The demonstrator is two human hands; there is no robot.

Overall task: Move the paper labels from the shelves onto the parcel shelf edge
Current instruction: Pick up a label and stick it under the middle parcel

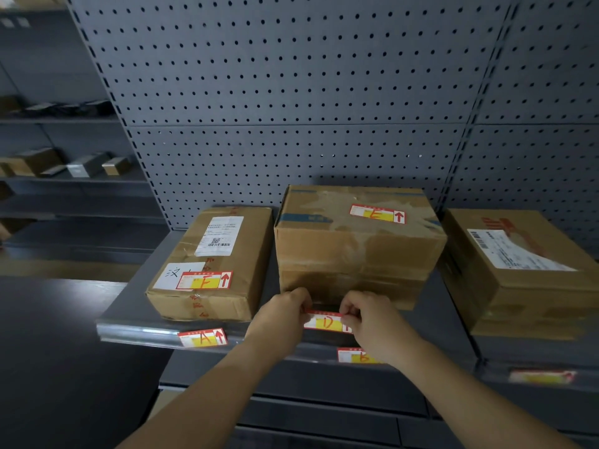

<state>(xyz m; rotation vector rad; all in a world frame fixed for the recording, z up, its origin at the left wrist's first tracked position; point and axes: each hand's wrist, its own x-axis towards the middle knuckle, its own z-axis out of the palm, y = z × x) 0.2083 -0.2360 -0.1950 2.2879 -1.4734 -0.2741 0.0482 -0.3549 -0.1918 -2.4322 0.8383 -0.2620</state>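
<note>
The grey shelf (136, 306) carries three cardboard parcels, and its front edge (136, 333) runs left to right below them as a clear strip; the tall middle parcel (356, 251) bears label E (377, 214) on its top, the flatter left parcel (214, 264) bears label F (205, 280), and label A (202, 338) already sits in the strip below the left parcel; another label (353, 355) shows lower down on the next edge, half hidden by the right forearm

Label D (325, 321) is the piece in hand, held just in front of the middle parcel's base and just above the edge strip; its long axis lies along the edge, so the coming move looks like a short drop down and in, not a turn (the strip lies below and slightly nearer than the label)

Both arms reach forward, wrists level; the left hand (282, 315) pinches the label's left end, the right hand (369, 315) its right end, fingertips closed narrowly on the paper; neither hand is clearly nearer the strip
</note>
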